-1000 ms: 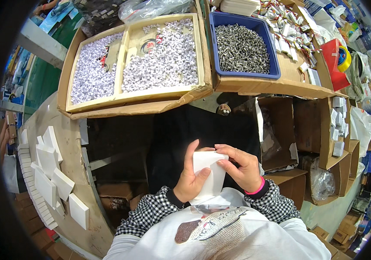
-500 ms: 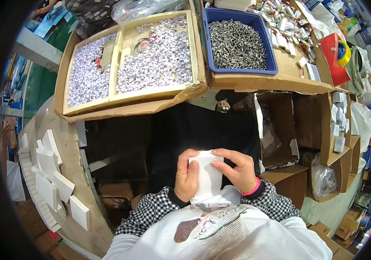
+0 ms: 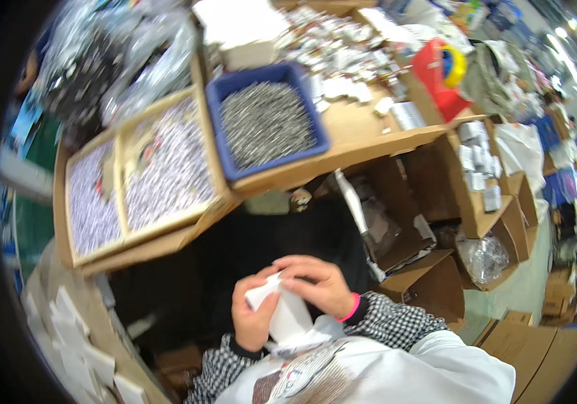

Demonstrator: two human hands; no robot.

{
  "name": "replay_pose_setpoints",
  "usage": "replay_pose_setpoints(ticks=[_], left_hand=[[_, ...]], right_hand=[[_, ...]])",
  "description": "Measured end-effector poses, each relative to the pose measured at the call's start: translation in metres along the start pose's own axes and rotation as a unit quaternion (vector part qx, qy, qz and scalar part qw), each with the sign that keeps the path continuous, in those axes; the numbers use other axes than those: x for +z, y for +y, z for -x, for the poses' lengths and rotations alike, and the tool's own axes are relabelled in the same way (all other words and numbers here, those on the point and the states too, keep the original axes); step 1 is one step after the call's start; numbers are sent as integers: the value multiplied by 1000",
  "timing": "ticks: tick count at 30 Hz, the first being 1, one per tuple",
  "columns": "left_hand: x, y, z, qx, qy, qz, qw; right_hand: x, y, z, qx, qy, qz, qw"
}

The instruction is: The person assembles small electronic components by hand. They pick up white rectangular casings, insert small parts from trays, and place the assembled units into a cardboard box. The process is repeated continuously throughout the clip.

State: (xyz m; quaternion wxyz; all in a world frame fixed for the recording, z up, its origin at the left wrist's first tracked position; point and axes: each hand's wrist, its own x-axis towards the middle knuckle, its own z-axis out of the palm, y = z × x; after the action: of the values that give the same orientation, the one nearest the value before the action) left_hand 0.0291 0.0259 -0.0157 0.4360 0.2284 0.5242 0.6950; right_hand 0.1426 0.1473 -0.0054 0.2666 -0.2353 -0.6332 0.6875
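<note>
Close to my body I hold a small white cardboard box (image 3: 290,322), tilted, its top end pointing up and to the left. My left hand (image 3: 252,315) is closed round the box's left side, thumb on the front face. Across the top edge lies my right hand (image 3: 316,288), fingers bent and pressed onto the box's upper end. Motion blur hides whether a flap is between the fingertips. The lower end of the box rests near the front of my white shirt.
Ahead stand a divided wooden tray (image 3: 123,195) of small white pieces and a blue bin (image 3: 322,145) of metal pieces. Small wired parts (image 3: 349,50) lie behind. White boxes (image 3: 73,337) lie at left; open cartons (image 3: 430,283) and a tape roll (image 3: 457,66) are at right.
The view has swung to the right and tilted, so trays and bin appear farther left. The white box has tipped leftward, and my right hand has shifted across its top.
</note>
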Motion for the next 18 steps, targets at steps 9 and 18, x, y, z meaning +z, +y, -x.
replay_pose_setpoints(ticks=[9,18], left_hand=[[-1,-2,-3,-45,26,-47,998],[15,14,-4,-68,111,-121,984]], right_hand=[[-143,-79,-55,-178,355,161,904],[-286,-135,-112,-49,415,159,894]])
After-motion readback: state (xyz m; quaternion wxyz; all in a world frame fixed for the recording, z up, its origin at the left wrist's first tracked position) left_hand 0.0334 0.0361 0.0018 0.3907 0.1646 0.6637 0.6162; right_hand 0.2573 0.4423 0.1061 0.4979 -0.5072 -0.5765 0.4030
